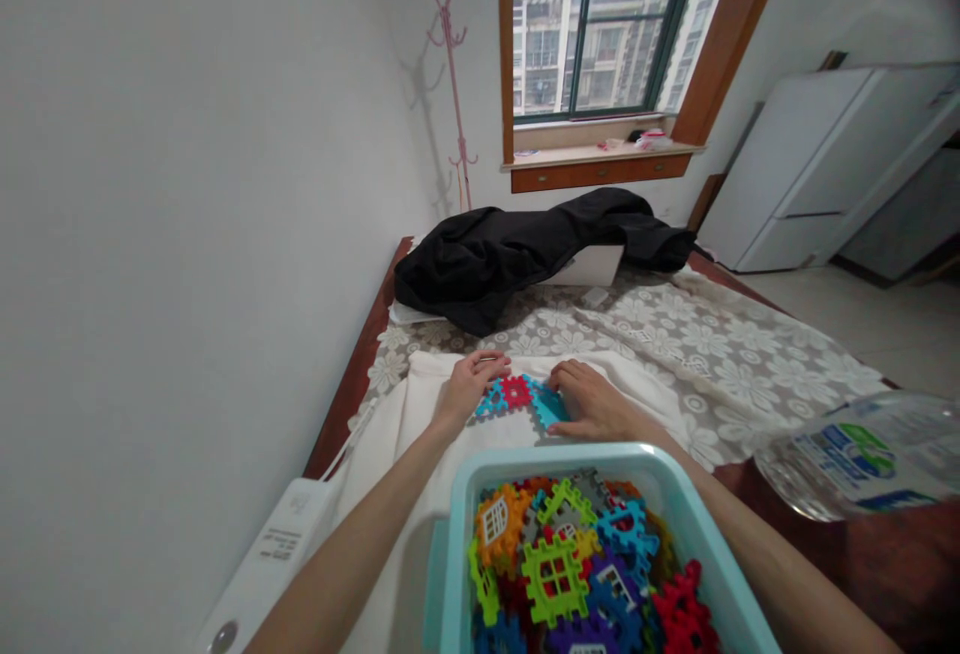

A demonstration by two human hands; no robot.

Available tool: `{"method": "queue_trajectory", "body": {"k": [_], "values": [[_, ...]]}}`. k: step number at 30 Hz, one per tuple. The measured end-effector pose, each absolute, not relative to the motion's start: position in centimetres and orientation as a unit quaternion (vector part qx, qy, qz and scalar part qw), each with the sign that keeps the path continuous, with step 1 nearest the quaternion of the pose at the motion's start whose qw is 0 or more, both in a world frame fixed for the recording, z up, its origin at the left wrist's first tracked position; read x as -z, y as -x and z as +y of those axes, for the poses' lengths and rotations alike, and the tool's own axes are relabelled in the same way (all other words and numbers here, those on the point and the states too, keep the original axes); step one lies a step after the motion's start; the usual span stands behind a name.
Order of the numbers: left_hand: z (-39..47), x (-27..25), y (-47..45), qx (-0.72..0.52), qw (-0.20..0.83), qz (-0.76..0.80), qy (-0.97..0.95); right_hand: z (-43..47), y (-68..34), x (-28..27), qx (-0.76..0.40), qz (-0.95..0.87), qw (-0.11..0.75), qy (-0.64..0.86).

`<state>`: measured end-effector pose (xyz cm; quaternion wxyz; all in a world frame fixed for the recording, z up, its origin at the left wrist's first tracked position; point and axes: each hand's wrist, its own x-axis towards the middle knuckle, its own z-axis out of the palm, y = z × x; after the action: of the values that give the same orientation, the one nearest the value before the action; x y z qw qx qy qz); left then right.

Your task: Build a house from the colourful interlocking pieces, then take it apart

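A row of joined interlocking plastic blocks lies on a white cloth ahead of me. It has a red block in the middle, a light-blue block at the left and a larger blue block at the right, with grey toothed edges along the near side. My left hand grips the left end, fingertips at its far edge. My right hand holds the right-hand blue block between thumb and fingers. Closer to me, between my forearms, stands a light-blue bin full of many-coloured interlocking blocks.
A black cloth covers part of a white box at the far side of the patterned bedspread. To the right lies a clear plastic bottle. A white power strip-like device sits at the left by the wall.
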<state>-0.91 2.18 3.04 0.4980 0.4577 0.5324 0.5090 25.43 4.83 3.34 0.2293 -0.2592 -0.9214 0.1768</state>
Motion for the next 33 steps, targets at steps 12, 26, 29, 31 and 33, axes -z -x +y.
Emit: {"method": "queue_trajectory", "body": {"k": [12,26,29,31,33], "values": [[2.2,-2.0,1.1,-0.509,0.359,0.528,-0.577,5.6,-26.0,-3.9,-0.371,-0.782,0.395,0.308],[0.8,-3.0,0.7,-0.340,0.178,0.523,-0.761,-5.9,-27.3,-17.8,-0.337,-0.917,0.035,0.210],[0.7,-3.2,0.8,-0.310,0.174,0.511,-0.783,-7.6,-27.5,-17.0,-0.271,-0.927,0.018,0.260],[0.7,-3.1,1.0,-0.312,0.181,0.507,-0.783,-8.6,-28.1,-16.3,-0.225,-0.927,0.019,0.298],[0.7,-3.0,1.2,-0.325,0.194,0.506,-0.775,-9.5,-29.0,-15.7,-0.185,-0.928,0.026,0.322]]}}
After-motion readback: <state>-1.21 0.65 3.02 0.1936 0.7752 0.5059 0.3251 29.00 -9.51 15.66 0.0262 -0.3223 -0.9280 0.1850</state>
